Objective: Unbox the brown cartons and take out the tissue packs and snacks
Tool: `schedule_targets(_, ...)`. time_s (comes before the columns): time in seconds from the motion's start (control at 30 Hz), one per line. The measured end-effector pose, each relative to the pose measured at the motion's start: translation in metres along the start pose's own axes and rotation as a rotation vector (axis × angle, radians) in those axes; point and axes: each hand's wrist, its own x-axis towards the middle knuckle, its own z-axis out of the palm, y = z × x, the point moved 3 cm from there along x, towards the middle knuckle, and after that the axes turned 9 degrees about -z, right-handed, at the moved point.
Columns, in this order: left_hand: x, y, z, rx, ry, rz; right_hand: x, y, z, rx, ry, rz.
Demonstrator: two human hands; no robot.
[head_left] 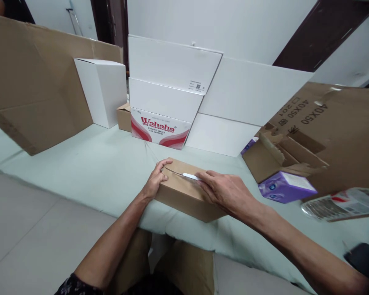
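Clasping the left end of a tan box [184, 187], the left hand [155, 178] is curling half-closed around the corner, its fingers lying over the top edge and its thumb resting on the upper face. The right hand [223, 190] is pinching a slim white tool [190, 176] nearly shut between thumb and fingers, and the tool is pointing left along a dark line across the top of the box. The tan box is sitting in the center of the frame, close to the near edge of a table with a pale green cover [89, 159].

At the upper left, a large cardboard panel [33, 78] is standing upright, and a tall white box [106, 92] is standing before its right part. Just beside that, a small brown carton [124, 119] is showing behind the edge of a white Wahaha carton [160, 129], which is occupying the upper center. Toward the right side, an open cardboard box [261, 157] is leaning over, and a purple pack [285, 187] is lying in front of it. Farther right, a clear plastic bottle [347, 205] is lying on its side. Something dark [364, 260] is filling the lower right corner, too unclear to identify.
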Motion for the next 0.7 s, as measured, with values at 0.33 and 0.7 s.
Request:
schedule_targets(0.33, -0.001, 0.001, -0.002, 0.026, 0.058, 0.017, 0.004, 0.001, -0.031, -0.12, -0.241, 0.02)
schedule_targets(0.7, -0.003, 0.005, 0.001, 0.04, 0.118, 0.025, -0.04, 0.064, -0.026, -0.057, -0.227, 0.127)
